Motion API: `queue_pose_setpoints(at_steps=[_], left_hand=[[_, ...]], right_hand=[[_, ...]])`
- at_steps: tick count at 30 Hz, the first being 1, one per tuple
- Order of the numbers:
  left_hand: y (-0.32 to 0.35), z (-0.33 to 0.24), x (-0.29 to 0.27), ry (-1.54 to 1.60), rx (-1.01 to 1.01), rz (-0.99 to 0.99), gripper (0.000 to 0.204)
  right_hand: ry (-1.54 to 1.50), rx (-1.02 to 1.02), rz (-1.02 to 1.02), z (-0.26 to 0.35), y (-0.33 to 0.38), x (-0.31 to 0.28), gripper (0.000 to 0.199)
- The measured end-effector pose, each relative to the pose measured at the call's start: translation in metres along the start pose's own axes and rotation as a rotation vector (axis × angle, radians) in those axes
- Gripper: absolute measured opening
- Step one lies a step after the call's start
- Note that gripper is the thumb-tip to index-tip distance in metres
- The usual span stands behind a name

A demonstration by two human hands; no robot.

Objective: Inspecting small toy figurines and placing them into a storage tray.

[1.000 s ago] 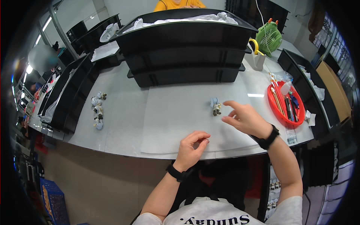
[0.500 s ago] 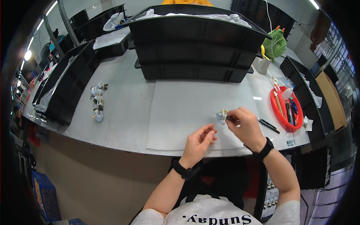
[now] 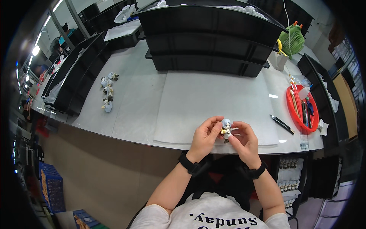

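Between my two hands, close to the table's front edge, is a small figurine [image 3: 226, 129] with pale blue-grey hair, a whitish outfit and dark feet. It stands upright, its front toward me. My left hand [image 3: 206, 136] pinches it from the left with thumb and fingertips. My right hand [image 3: 246, 142] grips it from the other side, the thumb low near its legs. Several similar figurines [image 3: 108, 92] lie in a loose row on the table's left part. A black pen-like tool [image 3: 282, 124] rests to the right of my hands.
Stacked black bins [image 3: 209, 42] stand at the back. At right, a red oval basket [image 3: 315, 125] holds brushes and pens, with a green basket [image 3: 292, 40] behind it. Another black bin [image 3: 72, 78] lines the left side. Trays of figurines [image 3: 288, 185] sit below the table at right.
The figurine has come nearer to me and turned upright, its front now showing. My right hand has moved down and left, and my left hand has joined it on the figurine. The view has shifted slightly.
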State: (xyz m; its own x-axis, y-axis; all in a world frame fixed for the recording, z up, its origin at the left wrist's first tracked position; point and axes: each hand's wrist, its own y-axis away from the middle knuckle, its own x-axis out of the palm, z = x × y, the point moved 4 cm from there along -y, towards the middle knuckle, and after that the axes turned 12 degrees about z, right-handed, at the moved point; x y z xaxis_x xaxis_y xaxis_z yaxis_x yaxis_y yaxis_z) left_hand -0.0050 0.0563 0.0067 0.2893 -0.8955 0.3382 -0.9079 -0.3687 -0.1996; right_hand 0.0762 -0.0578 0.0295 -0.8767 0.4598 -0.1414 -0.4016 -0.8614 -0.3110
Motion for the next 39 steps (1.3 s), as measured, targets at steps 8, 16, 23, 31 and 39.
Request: queue_pose_setpoints(at_steps=[8, 16, 23, 31, 39], left_hand=[[0.000, -0.005, 0.001, 0.017, 0.018, -0.057, 0.026], [0.000, -0.002, 0.001, 0.016, 0.011, -0.054, 0.028], [-0.001, -0.002, 0.002, -0.064, 0.046, -0.035, 0.033], [-0.001, -0.002, 0.003, -0.064, 0.015, -0.042, 0.034], [0.000, -0.002, 0.003, 0.050, 0.059, -0.005, 0.043]], right_hand=[[-0.192, 0.221, 0.082, -0.011, 0.004, 0.001, 0.036], [-0.211, 0.218, -0.064, -0.012, 0.007, 0.000, 0.028], [-0.136, -0.006, -0.169, -0.013, 0.007, -0.005, 0.025], [-0.171, -0.015, -0.130, -0.016, 0.006, -0.007, 0.019], [-0.181, -0.020, -0.138, -0.013, 0.007, -0.006, 0.030]])
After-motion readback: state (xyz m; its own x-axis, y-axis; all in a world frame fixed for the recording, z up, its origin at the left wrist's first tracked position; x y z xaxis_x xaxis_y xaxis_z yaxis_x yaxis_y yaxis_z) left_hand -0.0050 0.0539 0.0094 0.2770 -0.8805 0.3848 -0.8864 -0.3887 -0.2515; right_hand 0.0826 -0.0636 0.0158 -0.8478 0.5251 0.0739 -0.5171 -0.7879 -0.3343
